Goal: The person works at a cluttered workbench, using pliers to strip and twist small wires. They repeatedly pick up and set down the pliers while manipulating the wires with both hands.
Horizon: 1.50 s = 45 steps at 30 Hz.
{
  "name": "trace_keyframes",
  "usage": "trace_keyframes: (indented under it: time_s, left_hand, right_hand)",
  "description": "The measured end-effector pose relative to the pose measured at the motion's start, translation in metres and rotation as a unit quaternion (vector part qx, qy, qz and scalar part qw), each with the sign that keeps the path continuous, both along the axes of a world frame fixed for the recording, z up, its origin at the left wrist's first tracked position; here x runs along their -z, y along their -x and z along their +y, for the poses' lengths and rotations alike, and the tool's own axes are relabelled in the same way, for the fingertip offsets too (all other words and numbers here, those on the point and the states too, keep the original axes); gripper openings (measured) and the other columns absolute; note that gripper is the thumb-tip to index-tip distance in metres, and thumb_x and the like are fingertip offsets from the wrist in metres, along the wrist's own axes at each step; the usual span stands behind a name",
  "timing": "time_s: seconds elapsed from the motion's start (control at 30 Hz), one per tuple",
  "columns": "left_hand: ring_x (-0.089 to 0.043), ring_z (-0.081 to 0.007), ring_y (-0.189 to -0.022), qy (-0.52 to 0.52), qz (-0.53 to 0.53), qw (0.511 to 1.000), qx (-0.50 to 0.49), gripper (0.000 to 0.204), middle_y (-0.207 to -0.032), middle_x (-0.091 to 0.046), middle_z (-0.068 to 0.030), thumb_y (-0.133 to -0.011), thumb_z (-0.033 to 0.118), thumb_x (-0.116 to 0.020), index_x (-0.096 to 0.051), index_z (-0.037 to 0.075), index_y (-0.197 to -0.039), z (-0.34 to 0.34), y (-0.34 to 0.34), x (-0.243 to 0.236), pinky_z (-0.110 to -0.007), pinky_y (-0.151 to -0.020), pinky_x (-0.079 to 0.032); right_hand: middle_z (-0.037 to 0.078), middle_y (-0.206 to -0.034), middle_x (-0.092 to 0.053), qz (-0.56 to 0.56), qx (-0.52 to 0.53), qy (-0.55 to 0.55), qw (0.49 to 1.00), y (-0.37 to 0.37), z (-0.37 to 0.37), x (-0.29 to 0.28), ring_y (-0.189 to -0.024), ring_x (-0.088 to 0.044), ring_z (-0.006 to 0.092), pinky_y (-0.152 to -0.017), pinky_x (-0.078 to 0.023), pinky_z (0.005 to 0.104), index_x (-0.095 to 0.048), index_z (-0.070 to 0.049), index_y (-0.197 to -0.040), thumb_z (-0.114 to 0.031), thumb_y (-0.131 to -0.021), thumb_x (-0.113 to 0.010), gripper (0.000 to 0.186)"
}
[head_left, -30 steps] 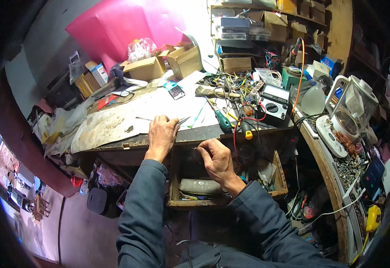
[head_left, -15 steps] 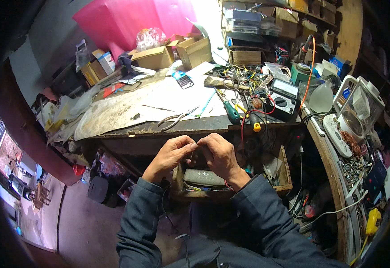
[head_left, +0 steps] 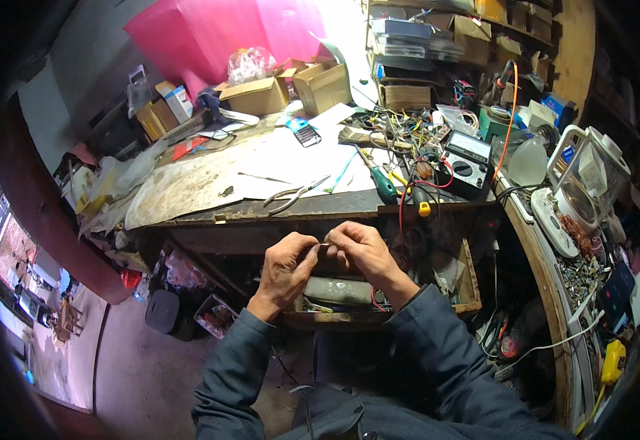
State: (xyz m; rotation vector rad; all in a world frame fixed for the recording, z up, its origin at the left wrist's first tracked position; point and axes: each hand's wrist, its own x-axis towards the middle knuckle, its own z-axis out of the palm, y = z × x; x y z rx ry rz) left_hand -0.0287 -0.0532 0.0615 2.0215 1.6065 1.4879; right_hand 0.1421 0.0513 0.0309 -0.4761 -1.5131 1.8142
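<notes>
My left hand (head_left: pixel 287 270) and my right hand (head_left: pixel 364 253) meet in front of the bench edge, above an open drawer. Both are closed, thumb against fingers. Between the fingertips shows a tiny, thin, light-coloured piece (head_left: pixel 325 244), too small to name. Below the hands, a grey oblong case (head_left: pixel 338 291) lies in the wooden drawer (head_left: pixel 334 318). Beyond them on the bench rest pliers (head_left: pixel 294 196) with dark handles spread apart, and a screwdriver with a green handle (head_left: pixel 384 186).
An analogue multimeter (head_left: pixel 468 163) with a red lead stands at the right, beside tangled wires (head_left: pixel 400 125). Cardboard boxes (head_left: pixel 255 96) sit at the back. Along the right side bench are a clear-walled jug (head_left: pixel 590 187) and a yellow tool (head_left: pixel 613 361).
My left hand has turned, showing more of its back, and moved slightly right and down. My right hand has shifted a little right and down; a thin piece now shows between the fingertips.
</notes>
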Motion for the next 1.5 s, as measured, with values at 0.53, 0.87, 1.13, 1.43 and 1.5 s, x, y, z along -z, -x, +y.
trace_keyframes:
  time_s: [0.53, 0.87, 1.13, 1.43, 1.5]
  left_hand:
    - [-0.063, -0.0262, -0.071, -0.155, 0.261, 0.952, -0.025, 0.012, -0.082, -0.063, -0.0109, -0.088, 0.0, -0.069, -0.067, 0.0, -0.099, -0.008, -0.004, 0.001, -0.033, -0.063, -0.051]
    - [-0.058, -0.0049, -0.073, 0.066, -0.114, 0.991, -0.028, 0.009, -0.08, -0.067, -0.0012, -0.095, 0.007, -0.069, -0.071, -0.001, -0.097, -0.01, 0.004, 0.014, -0.023, -0.066, -0.048]
    - [-0.064, -0.0164, -0.072, -0.015, 0.024, 0.999, -0.014, 0.008, -0.084, -0.067, -0.0105, -0.093, 0.005, -0.071, -0.071, -0.001, -0.1, -0.011, -0.006, 0.015, -0.029, -0.064, -0.05]
    - [-0.06, -0.0061, -0.072, 0.074, -0.214, 0.974, 0.003, 0.012, -0.084, -0.069, 0.0008, -0.099, 0.01, -0.068, -0.071, -0.001, -0.099, -0.01, -0.012, 0.037, -0.023, -0.067, -0.049]
    - [-0.061, -0.0063, -0.072, 0.093, -0.269, 0.958, 0.018, 0.013, -0.084, -0.069, 0.0004, -0.099, 0.011, -0.067, -0.071, -0.001, -0.099, -0.003, -0.018, 0.045, -0.023, -0.066, -0.049]
  right_hand:
    - [-0.001, -0.077, -0.063, 0.004, -0.107, 0.054, 0.993, 0.0, 0.001, 0.009, -0.066, -0.055, 0.0074, -0.057, -0.043, 0.0253, -0.068, -0.005, -0.089, -0.023, -0.103, -0.063, 0.024]
    - [0.009, -0.094, -0.072, -0.025, 0.123, -0.416, 0.9, 0.001, -0.015, -0.011, -0.084, -0.073, 0.0201, -0.073, -0.059, 0.0308, -0.071, -0.001, -0.107, 0.0, -0.087, -0.078, 0.021]
    - [0.015, -0.075, -0.06, -0.081, 0.087, -0.329, 0.937, -0.001, -0.011, -0.002, -0.067, -0.057, 0.0231, -0.062, -0.047, 0.0352, -0.062, 0.003, -0.092, -0.012, -0.096, -0.064, 0.016]
    - [0.012, -0.068, -0.052, -0.061, 0.048, -0.31, 0.947, 0.004, -0.01, 0.002, -0.062, -0.048, 0.0175, -0.059, -0.043, 0.0358, -0.056, 0.003, -0.087, -0.019, -0.103, -0.059, 0.027]
    - [0.012, -0.067, -0.052, -0.088, 0.058, -0.293, 0.95, -0.003, -0.009, -0.002, -0.06, -0.051, 0.0181, -0.058, -0.044, 0.0357, -0.056, 0.002, -0.086, -0.018, -0.103, -0.059, 0.027]
